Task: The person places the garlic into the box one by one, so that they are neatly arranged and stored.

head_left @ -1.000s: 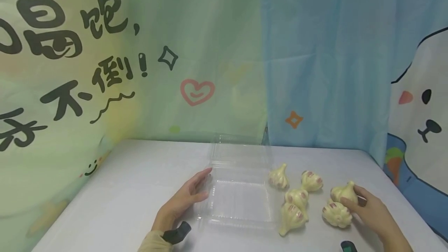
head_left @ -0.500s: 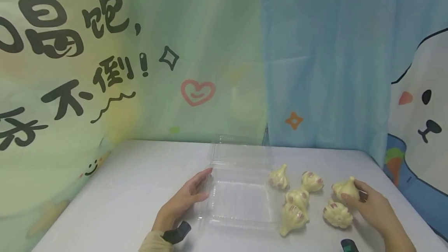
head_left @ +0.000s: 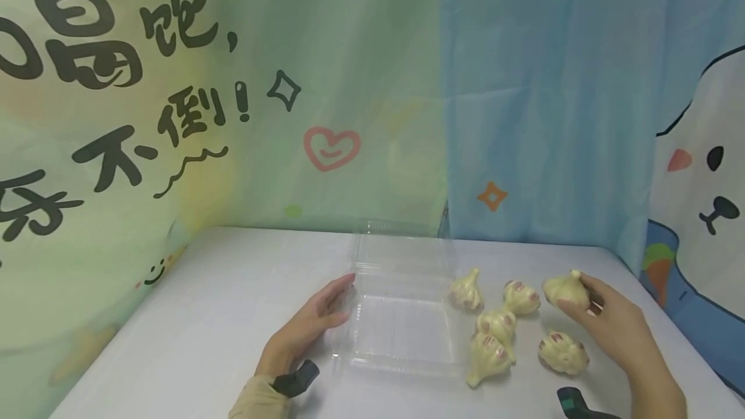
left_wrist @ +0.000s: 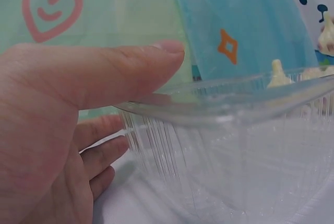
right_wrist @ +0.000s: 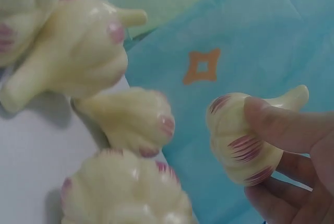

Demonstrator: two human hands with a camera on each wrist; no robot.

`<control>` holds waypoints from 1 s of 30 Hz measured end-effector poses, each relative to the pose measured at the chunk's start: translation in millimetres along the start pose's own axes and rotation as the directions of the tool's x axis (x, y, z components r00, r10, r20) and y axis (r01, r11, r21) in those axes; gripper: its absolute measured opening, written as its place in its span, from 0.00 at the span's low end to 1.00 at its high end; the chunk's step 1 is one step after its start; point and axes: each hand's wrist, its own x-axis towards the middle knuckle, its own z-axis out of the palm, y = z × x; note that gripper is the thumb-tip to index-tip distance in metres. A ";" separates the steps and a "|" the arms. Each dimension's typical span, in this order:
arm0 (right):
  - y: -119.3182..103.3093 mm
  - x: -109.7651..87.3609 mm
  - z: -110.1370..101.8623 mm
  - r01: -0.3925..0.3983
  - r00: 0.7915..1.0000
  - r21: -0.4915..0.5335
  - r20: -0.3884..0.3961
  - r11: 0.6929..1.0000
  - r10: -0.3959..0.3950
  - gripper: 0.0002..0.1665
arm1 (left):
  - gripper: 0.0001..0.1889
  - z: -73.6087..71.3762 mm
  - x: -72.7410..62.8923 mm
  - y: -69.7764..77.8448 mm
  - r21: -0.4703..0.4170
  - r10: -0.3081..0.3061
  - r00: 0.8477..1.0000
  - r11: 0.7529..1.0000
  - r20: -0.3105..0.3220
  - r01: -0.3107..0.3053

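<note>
My right hand [head_left: 611, 322] pinches a garlic bulb [head_left: 564, 291] between thumb and fingers, raised above the table, its stem pointing up. Pale, glossy and marked with purple streaks, the same bulb [right_wrist: 242, 140] shows in the right wrist view. An uncovered clear plastic box [head_left: 401, 332] stands in front of my left hand [head_left: 308, 322], its lid [head_left: 401, 254] folded back behind it. In the left wrist view, my left thumb [left_wrist: 125, 72] lies extended over the box's rim [left_wrist: 235, 115]. The other left fingers [left_wrist: 102, 156] stay loosely straight beside its outer wall.
One garlic bulb [head_left: 563, 353] lies below my right hand. Several more, including a bulb [head_left: 489, 355] at the front and another [head_left: 521, 297] behind, sit right of the box on the white table [head_left: 204, 315]. A printed curtain [head_left: 547, 115] hangs behind.
My right hand has lifted the garlic bulb up from beside the lower one, and a gap now separates them. The left hand has stayed at the box's side.
</note>
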 end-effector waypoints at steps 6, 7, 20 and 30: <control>-20.9 -3.0 2.8 0.056 0.998 0.025 -0.040 0.998 -0.055 0.55 | 0.36 -1.5 0.7 0.7 0.000 0.007 1.000 1.000 0.006 -0.007; -24.3 -3.1 3.1 0.059 0.998 0.029 -0.037 0.998 -0.058 0.55 | 0.36 -1.8 0.7 0.7 0.001 0.008 1.000 1.000 0.006 -0.008; -65.1 -9.2 14.6 0.200 0.979 0.096 -0.051 0.975 -0.196 0.50 | 0.36 -2.8 0.1 0.4 -0.031 0.023 0.999 0.999 0.026 -0.022; -85.1 -11.7 24.9 0.273 0.962 0.148 -0.061 0.951 -0.266 0.46 | 0.36 -1.7 -1.3 3.1 -0.045 0.031 0.999 0.999 0.038 -0.029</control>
